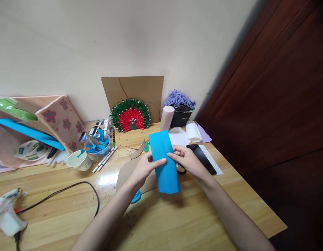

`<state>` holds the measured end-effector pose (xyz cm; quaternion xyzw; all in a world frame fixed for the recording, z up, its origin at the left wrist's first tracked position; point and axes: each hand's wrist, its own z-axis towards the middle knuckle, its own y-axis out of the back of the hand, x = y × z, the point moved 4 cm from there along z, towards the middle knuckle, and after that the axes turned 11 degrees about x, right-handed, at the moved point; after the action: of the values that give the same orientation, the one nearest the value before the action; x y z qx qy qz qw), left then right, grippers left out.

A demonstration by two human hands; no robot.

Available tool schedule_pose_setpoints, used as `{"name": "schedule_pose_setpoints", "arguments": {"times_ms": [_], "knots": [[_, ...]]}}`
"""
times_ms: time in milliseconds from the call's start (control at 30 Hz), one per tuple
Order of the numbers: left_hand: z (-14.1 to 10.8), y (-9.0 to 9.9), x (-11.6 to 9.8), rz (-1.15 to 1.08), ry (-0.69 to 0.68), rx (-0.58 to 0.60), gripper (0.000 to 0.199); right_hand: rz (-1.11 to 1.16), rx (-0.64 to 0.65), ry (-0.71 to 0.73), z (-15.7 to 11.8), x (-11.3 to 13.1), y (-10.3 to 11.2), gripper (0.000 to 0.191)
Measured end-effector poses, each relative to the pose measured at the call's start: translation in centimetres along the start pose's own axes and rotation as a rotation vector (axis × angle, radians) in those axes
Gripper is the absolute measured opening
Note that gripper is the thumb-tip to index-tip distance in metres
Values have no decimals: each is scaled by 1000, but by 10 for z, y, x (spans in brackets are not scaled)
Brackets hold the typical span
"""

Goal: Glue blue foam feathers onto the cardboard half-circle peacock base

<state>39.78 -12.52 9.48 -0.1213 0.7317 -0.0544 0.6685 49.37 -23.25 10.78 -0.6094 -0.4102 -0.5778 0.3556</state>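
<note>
A bright blue sheet of paper, apparently folded into a long strip, is held upright above the table between both hands. My left hand grips its left edge, thumb lying across the front and fingers behind. On the right edge, my right hand pinches it with the thumb in front. Below and behind the paper lies a rounded piece of cardboard, partly hidden by my left arm. Some blue pieces rest at the cardboard's lower edge. A black scissors handle peeks out beneath my right hand.
A phone lies right of my hands. Behind stand a red and green peacock craft, a pink cylinder and a black yarn container. Leftward are a paper cup, markers and a glue gun with a cord.
</note>
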Motion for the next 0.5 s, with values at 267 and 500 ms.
{"name": "schedule_pose_setpoints", "arguments": {"times_ms": [267, 500], "knots": [[1, 19, 6, 120, -25, -143, 32, 8, -82, -77, -10, -31, 8, 34], [-2, 17, 10, 64, 33, -171, 39, 53, -153, -68, -7, -42, 10, 34]]}}
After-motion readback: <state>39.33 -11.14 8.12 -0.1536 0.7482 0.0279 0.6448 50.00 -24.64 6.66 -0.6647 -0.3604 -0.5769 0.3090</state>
